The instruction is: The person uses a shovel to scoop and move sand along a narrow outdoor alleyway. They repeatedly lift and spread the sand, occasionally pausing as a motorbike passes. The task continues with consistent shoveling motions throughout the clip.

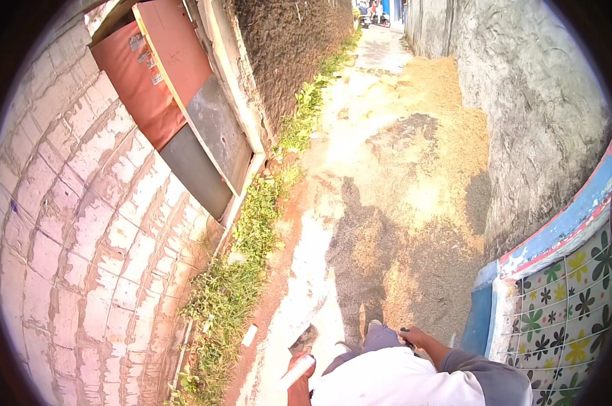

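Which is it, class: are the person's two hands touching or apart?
Apart: the head view shows the greyish trousers in the gap between the left hand and right hand.

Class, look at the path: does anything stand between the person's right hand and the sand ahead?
Nothing visible does. The right hand, gripping a small dark object, has open space before the sand; only the person's shadow darkens the ground nearby.
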The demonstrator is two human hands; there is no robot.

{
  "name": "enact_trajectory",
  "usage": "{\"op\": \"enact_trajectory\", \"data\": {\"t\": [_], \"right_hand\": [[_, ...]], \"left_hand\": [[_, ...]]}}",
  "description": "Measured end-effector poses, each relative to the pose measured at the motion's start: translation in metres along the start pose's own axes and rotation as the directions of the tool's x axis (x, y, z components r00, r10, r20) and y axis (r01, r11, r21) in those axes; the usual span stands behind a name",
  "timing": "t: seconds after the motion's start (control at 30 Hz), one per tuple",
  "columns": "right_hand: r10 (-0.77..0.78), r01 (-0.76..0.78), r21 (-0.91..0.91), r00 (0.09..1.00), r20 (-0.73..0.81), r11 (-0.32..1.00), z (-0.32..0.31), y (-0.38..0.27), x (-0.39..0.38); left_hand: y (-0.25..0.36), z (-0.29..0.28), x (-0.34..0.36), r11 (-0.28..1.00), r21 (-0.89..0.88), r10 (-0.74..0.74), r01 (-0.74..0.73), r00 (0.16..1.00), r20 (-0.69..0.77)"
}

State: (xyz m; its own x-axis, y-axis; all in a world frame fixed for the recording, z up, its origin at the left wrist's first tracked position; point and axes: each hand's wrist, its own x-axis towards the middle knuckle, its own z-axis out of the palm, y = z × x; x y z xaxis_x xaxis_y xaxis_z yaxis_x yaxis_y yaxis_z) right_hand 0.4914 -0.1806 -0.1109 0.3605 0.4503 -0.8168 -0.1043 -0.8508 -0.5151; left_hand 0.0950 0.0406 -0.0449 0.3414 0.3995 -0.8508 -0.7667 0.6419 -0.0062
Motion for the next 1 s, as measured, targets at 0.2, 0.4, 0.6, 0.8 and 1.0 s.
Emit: {"op": "enact_trajectory", "data": {"t": [0.2,0.4,0.6,0.8,1.0], "right_hand": [[-0.086,0.092,0.007,0.954,-0.287,0.996,0.028,0.009,0.02],[-0.093,0.089,-0.028,0.917,-0.388,0.996,0.036,-0.032,0.016],[-0.077,0.109,0.04,0.877,-0.475,0.993,0.039,-0.029,0.038],[0.087,-0.078,0.152,0.995,-0.055,0.985,0.01,-0.02,0.051],[0.03,0.006,0.347,0.995,-0.098,0.938,0.031,0.015,0.078]], "left_hand": [[0.019,-0.02,0.004,0.935,0.124,-0.355,0.333,0.885,0.3],[0.033,-0.034,-0.009,0.842,-0.016,-0.527,0.54,0.827,0.198],[0.036,-0.026,-0.027,0.756,-0.115,-0.614,0.645,0.759,0.22],[0.041,-0.043,-0.039,0.729,-0.079,-0.647,0.679,0.723,0.244],[0.038,-0.071,-0.042,0.824,-0.077,-0.539,0.562,0.818,0.201]]}}
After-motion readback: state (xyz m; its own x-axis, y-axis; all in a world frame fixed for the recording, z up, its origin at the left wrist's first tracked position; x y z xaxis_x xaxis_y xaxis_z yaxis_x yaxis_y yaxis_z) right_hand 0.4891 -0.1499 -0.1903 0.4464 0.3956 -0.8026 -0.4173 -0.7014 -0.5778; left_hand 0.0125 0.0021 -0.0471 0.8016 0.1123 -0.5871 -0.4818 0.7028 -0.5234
